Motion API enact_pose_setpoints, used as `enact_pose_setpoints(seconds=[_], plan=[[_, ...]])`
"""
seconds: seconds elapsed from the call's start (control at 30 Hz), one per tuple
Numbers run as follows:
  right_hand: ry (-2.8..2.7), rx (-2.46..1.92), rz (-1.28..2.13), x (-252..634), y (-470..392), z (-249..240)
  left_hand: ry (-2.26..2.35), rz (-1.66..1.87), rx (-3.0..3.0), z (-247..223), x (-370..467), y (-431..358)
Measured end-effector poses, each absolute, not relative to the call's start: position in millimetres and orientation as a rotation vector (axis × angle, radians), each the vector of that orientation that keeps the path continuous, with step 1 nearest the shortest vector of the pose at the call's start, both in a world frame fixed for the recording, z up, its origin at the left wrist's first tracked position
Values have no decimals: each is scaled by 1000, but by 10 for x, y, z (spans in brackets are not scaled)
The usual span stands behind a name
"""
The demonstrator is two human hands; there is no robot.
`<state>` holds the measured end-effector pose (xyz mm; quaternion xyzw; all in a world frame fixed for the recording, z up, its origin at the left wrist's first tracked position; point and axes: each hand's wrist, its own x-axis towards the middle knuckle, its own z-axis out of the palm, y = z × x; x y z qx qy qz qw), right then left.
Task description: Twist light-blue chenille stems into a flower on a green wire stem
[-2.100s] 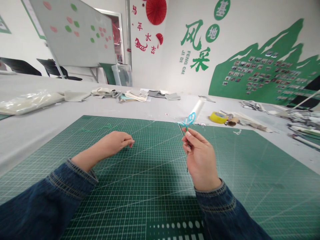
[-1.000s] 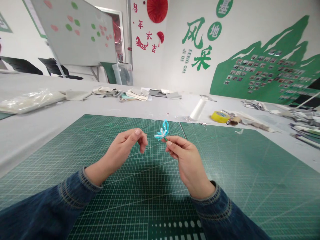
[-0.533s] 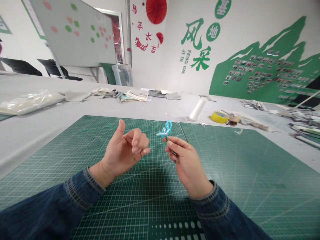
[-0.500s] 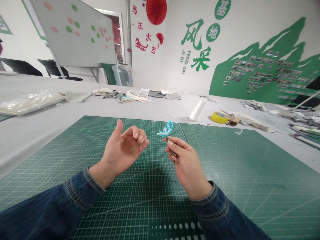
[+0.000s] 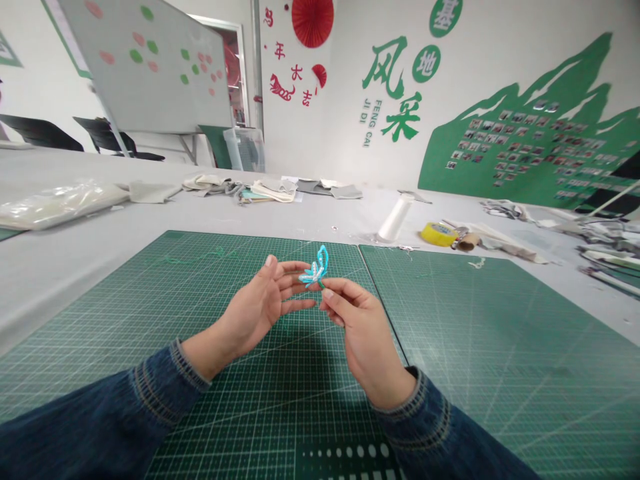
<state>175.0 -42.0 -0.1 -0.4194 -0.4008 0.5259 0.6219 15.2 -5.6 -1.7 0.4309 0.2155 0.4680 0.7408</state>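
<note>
A small blue-and-white beaded flower ornament (image 5: 316,272) with a looped blue petal stands tilted above the cutting mat. My right hand (image 5: 367,330) pinches its short green stem between thumb and fingers. My left hand (image 5: 260,307) is close on the left, fingers stretched out behind the ornament and the thumb up. Whether the left fingertips touch the petals, I cannot tell. Beneath both hands lies the green gridded cutting mat (image 5: 240,413).
Beyond the mat stand a white thread cone (image 5: 396,219) and a roll of yellow tape (image 5: 439,233). Fabric scraps (image 5: 273,191) lie along the table's back. A plastic-wrapped bundle (image 5: 65,203) is at left. Loose green threads (image 5: 223,252) rest on the mat.
My left hand has uncurled its fingers and moved right, to behind the ornament. My right hand has shifted slightly left and turned the ornament.
</note>
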Motion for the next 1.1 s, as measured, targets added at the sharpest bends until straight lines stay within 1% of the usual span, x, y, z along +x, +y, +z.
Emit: enact_pose_setpoints(seconds=[0.13,0.3,0.83,1.1], plan=[[-941,-976,1196,1759,-413,4,499,863,1141,-71,160,-86],[-940,-1005,1209,1767,-415,6,567,735,1174,-75,159,-92],[-887,-1042,1193,1803,-383,16,735,807,1263,-47,150,-96],[-878,-1045,1172,1815,-384,-1,884,805,1448,-64,199,-134]])
